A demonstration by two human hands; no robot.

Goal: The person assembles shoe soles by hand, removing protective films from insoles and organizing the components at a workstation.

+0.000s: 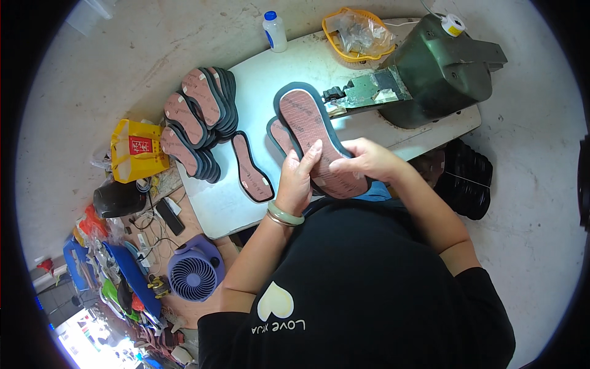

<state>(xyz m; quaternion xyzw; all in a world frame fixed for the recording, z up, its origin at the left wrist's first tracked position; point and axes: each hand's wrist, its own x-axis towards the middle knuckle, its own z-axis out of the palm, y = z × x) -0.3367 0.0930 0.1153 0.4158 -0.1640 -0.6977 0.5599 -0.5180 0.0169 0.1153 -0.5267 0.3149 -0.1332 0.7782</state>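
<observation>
Here, a shoe sole point(316, 138) with a dark rim and a reddish-brown patterned face is held over the near edge of the desk point(264, 74), toe pointing away from the person. Left hand point(296, 178) lies flat against the sole's left side, fingers stretched up along it, thumb side gripping the edge; a pale green bangle point(284, 216) sits on that wrist. Right hand point(364, 160) clasps the sole's heel end from the right, fingers curled under it. A second sole point(281, 136) shows just behind and left of the held one, partly hidden by it. Left of the held sole, a single sole point(252, 167) lies flat on the desk; farther left, a fanned stack of soles point(198, 120). Beyond the held sole's toe stands a green machine point(430, 71), its arm reaching close to the toe. Farther back, a white bottle with blue cap point(274, 31) and a yellow basket point(359, 34). A small purple fan point(193, 273) sits below the desk, left of the person.
</observation>
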